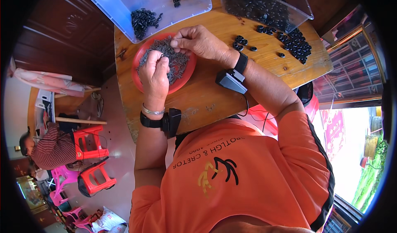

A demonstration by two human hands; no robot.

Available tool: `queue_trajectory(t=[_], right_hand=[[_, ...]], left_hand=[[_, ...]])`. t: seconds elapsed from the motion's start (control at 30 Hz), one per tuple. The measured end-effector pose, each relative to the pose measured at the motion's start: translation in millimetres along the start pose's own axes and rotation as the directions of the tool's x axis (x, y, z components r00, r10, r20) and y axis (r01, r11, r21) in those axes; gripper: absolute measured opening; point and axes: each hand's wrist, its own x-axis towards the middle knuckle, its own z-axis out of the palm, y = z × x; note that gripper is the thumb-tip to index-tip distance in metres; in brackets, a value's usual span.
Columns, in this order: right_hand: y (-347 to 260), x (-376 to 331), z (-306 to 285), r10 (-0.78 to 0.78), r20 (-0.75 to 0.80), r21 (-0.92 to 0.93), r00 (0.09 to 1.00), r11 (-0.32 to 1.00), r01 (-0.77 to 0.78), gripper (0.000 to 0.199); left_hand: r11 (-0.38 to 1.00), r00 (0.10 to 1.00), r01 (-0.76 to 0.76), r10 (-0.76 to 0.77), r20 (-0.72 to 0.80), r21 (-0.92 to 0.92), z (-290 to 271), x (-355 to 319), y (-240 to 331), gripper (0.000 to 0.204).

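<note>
A round red plastic basin sits on the wooden table, filled with small grey screw-like pieces. Over the basin's near left part, my left hand is closed, thumb against curled forefinger. A small dark part seems to show at its fingertips, too little to name. My right hand reaches over the basin's far right edge, thumb and forefinger pinched together just above the grey pieces. Whatever lies in that pinch is hidden. The two hands are close together but apart.
A clear plastic bin at the back left holds black parts. Another clear bin at the back right is full of black parts. Black rings lie on the wooden table. Red stools and a person are at left.
</note>
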Motion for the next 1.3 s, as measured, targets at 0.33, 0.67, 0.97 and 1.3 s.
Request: queue_trajectory(t=[0.33, 0.67, 0.97, 1.3], right_hand=[[-9.8, -8.9, 9.9, -0.106, 0.084, -0.064, 0.991, 0.992, 0.112, 0.021], [-10.7, -8.7, 10.4, -0.157, 0.082, -0.151, 0.984, 0.974, 0.168, 0.02], [-11.3, -10.2, 14.5, -0.188, 0.059, -0.247, 0.98, 0.949, 0.197, 0.018], [-9.5, -14.9, 21.6, -0.312, -0.02, -0.398, 0.95, 0.874, 0.278, 0.014]], left_hand=[[0.955, 0.981, -0.194, 0.189, 0.041, 0.227, 1.2, -1.4, 1.3, 0.013], [0.944, 0.984, -0.18, 0.172, 0.054, 0.276, 1.0, -1.5, 5.8, 0.014], [0.944, 0.981, -0.195, 0.189, 0.051, 0.267, 1.2, -2.9, 4.9, 0.013], [0.999, 0.999, -0.004, 0.003, 0.04, 0.035, 6.6, -6.7, 8.7, 0.013]])
